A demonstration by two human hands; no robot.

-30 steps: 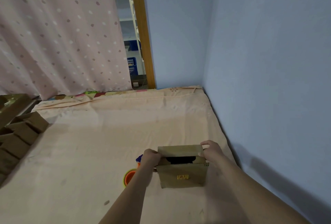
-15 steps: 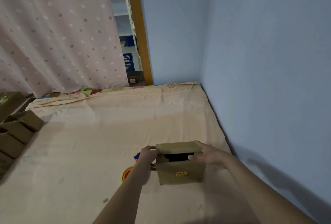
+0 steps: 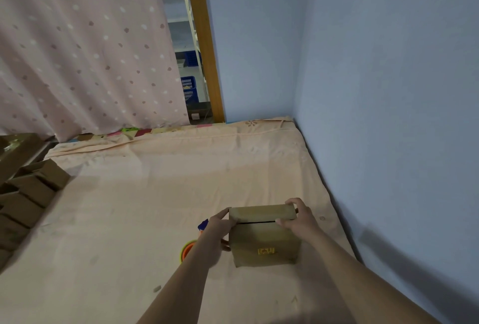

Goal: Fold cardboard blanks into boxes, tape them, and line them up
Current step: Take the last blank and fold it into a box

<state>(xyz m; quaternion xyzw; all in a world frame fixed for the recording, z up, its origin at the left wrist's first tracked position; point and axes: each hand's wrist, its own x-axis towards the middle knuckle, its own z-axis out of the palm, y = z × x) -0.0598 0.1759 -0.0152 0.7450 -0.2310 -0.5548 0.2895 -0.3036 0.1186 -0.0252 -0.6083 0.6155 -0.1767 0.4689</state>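
A small brown cardboard box (image 3: 264, 239) with a yellow mark on its near face stands on the peach sheet (image 3: 160, 194). Its top flaps lie nearly closed, with a thin dark slit between them. My left hand (image 3: 216, 230) holds the box's left side, fingers on the far flap's corner. My right hand (image 3: 298, 217) grips the right end of the top, thumb on the near flap and fingers curled over the far flap. An orange and green tape roll (image 3: 187, 249) lies just left of the box, partly hidden by my left forearm.
Several folded brown boxes (image 3: 28, 194) stand in a row along the left edge. A blue wall (image 3: 388, 116) bounds the sheet on the right. A dotted pink curtain (image 3: 77, 51) and a doorway with a wooden frame (image 3: 204, 43) lie beyond.
The top flaps have come down from a wide dark opening to a thin slit. My right hand shifted over the top right corner. The view has tilted slightly.
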